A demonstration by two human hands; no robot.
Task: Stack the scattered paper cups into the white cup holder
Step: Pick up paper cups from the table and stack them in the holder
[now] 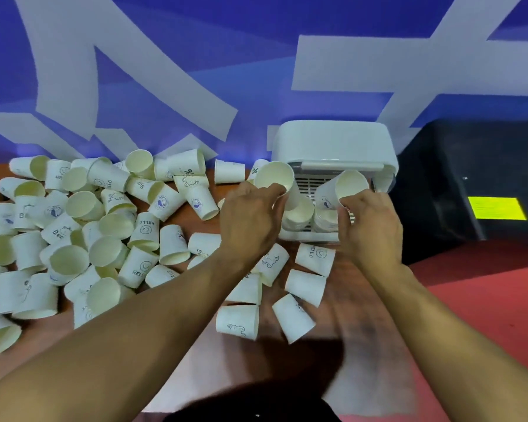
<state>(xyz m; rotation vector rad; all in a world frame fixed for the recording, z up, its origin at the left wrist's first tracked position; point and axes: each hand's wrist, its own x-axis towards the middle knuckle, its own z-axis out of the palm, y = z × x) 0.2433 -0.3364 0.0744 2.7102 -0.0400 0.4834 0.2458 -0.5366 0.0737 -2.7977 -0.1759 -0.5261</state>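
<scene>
The white cup holder point(333, 141) stands at the back right of the wooden table, lid up, with cup stacks point(299, 213) inside. My left hand point(250, 217) grips a white paper cup point(273, 176), mouth facing me, over the holder's left side. My right hand point(369, 223) grips another paper cup point(346, 185), also tilted with its mouth toward me, over the holder's right side. Several printed paper cups point(83, 226) lie scattered across the table's left half, and more loose cups point(305, 287) lie between my forearms.
A black box point(476, 184) with a yellow label stands right of the holder. The brown table point(287, 376) ends at a red floor point(485, 293) on the right. A blue and white wall rises just behind the cups.
</scene>
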